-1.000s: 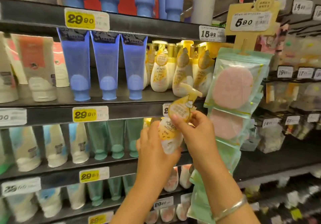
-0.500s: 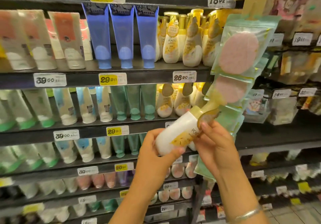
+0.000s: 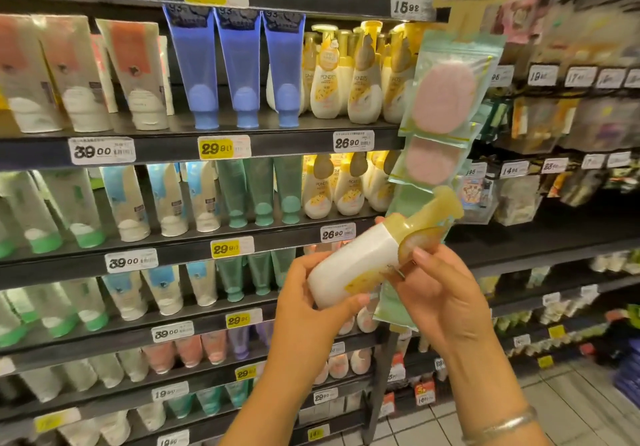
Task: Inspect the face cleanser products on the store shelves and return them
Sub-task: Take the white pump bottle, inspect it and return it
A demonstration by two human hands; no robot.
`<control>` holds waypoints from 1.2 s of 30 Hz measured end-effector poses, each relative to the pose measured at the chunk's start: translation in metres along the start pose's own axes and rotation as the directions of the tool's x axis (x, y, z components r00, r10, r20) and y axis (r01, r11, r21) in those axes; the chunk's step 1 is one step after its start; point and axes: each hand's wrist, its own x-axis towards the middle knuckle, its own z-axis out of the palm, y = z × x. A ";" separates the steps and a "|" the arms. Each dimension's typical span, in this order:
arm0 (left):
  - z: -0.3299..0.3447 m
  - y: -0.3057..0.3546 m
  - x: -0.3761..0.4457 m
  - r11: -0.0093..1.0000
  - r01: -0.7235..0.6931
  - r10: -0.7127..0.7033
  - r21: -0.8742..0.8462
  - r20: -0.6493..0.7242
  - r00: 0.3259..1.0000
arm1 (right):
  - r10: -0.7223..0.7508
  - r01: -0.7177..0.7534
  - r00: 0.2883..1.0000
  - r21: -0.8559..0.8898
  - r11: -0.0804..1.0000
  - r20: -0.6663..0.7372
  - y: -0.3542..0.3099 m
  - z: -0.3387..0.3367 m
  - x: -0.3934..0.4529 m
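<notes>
Head view: we hold white teardrop-shaped plastic pump bottle with yellow label (image 3: 356,265) in both hands, tilted, long axis running from base at lower left up to translucent yellow pump cap (image 3: 429,213) at upper right. Left hand (image 3: 311,307) curled round base; right hand (image 3: 440,293) pinches neck region, fingers wrapped. Matching bottles' shelf row (image 3: 343,189) lies up-left of grip, just beyond cap. We judge right hand nearer cap, left nearer shelf gap.
</notes>
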 end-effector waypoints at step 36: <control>-0.147 -0.003 -0.037 0.451 0.867 -0.579 -0.211 0.670 0.464 | -0.182 0.068 0.829 -0.228 0.971 -0.528 0.105 0.120 -0.098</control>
